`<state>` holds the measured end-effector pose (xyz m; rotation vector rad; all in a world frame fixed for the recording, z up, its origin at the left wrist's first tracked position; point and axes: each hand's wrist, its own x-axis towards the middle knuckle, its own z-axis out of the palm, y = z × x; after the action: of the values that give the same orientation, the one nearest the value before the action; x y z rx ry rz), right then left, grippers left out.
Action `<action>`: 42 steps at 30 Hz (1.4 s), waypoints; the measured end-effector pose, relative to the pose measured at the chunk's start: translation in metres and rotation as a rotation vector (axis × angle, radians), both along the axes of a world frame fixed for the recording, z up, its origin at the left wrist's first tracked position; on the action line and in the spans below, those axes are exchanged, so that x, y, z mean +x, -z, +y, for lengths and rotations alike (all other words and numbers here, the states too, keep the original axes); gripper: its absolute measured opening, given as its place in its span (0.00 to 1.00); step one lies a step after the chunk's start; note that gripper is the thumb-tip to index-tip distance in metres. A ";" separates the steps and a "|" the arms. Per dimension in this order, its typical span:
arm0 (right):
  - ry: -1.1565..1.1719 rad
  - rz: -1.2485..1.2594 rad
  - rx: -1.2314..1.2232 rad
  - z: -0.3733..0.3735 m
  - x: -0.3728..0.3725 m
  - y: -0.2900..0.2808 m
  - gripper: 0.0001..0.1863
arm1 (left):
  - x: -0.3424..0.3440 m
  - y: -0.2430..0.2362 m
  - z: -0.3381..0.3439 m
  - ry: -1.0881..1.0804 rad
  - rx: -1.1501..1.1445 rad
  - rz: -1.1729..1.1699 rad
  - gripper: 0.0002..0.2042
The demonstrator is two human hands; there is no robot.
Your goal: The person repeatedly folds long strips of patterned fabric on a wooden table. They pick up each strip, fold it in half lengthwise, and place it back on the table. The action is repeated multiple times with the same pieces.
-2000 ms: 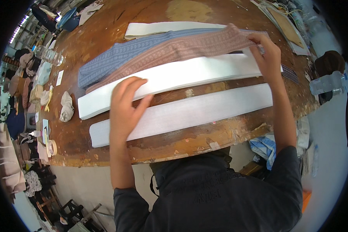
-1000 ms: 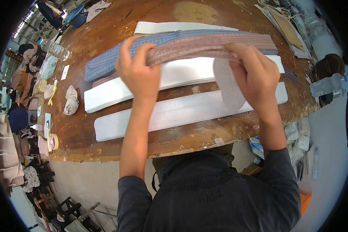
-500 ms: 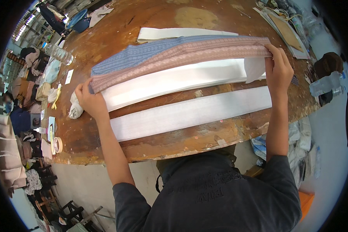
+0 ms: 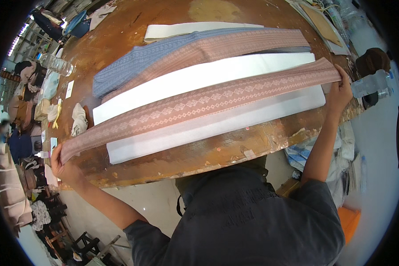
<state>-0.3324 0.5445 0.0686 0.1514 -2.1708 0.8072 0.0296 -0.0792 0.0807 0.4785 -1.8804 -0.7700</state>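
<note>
Left hand (image 4: 65, 170) pinches left end of patterned pink fabric strip (image 4: 204, 99), right hand (image 4: 340, 94) its right end; even tension should prevent twisting.

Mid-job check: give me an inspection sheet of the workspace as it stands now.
Surface: brown table, stained and scuffed.
Job's things: pink patterned strip stretched across the middle white strip and front white strip, contact unclear; beyond lie another pink cloth, blue cloth and rear white strip.
Clutter: crumpled pale cloth, clear bottle and white card at left; boards at upper right.
Grip: left hand on the patterned strip's left end, right hand on its right end.
Cables: nothing seen that is clearly a cable.
Surroundings: pale floor in front; orange object at lower right.
</note>
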 end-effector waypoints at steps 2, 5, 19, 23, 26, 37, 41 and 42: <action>-0.061 0.001 -0.096 0.020 0.001 0.014 0.15 | 0.009 0.006 -0.010 0.181 0.141 0.156 0.09; -0.217 -0.074 -0.367 0.051 0.005 0.036 0.13 | 0.017 0.014 -0.010 0.235 0.291 0.259 0.11; -0.136 -0.281 -0.666 0.099 -0.011 0.053 0.12 | -0.021 0.027 0.059 -0.193 0.472 -0.041 0.18; -0.008 -0.125 -0.301 0.092 -0.020 0.059 0.14 | -0.021 0.032 0.067 -0.216 0.487 -0.075 0.19; 0.076 -0.088 -0.046 0.086 -0.019 0.059 0.14 | -0.018 0.038 0.064 -0.249 0.414 -0.171 0.18; 0.113 -0.358 0.202 0.072 -0.013 0.072 0.12 | -0.015 0.069 0.058 -0.281 0.148 -0.502 0.18; 0.133 -0.426 0.262 0.067 -0.016 0.077 0.13 | -0.017 0.069 0.063 -0.326 0.105 -0.572 0.18; 0.140 -0.441 0.277 0.066 -0.017 0.077 0.13 | -0.018 0.070 0.064 -0.318 0.103 -0.553 0.18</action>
<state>-0.3490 0.6108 -0.0084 -0.0459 -2.6706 0.4872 0.0114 -0.0149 0.0105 1.1165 -2.1913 -0.5542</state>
